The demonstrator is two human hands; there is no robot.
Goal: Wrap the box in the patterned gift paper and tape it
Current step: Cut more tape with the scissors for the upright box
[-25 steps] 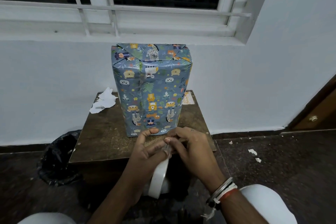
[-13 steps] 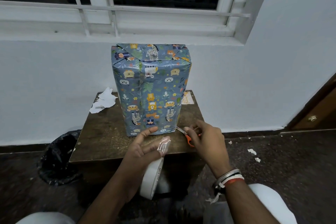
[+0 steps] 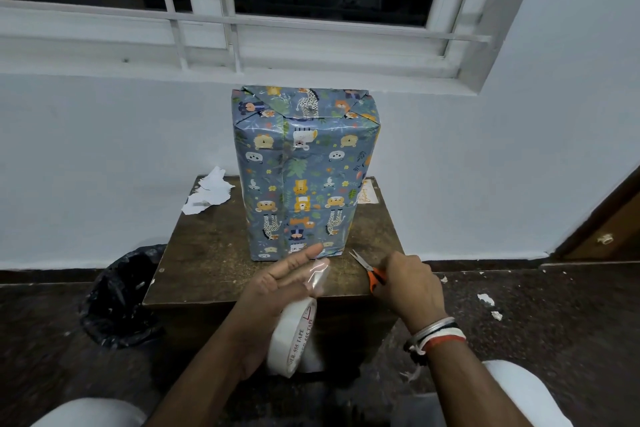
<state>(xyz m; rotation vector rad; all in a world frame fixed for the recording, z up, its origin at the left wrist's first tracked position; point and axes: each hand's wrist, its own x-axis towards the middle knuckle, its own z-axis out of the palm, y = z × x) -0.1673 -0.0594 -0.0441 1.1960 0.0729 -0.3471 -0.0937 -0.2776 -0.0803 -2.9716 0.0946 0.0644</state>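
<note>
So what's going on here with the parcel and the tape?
A person is gift-wrapping. The tall box in blue animal-print paper stands upright on the small brown wooden table, already covered. The left hand holds a white roll of clear tape, with a short pulled-out strip stuck to its fingers. The right hand grips the orange-handled scissors just right of the box, probably to cut that strip.

Scissors [image 3: 372,272] handles mostly hidden under right hand [image 3: 410,282], only the blades and some orange show. Card [image 3: 367,191] behind box [image 3: 304,177] half covered, writing too small to read. Lower fingers of left hand [image 3: 277,288] hidden behind tape roll [image 3: 292,336].
</note>
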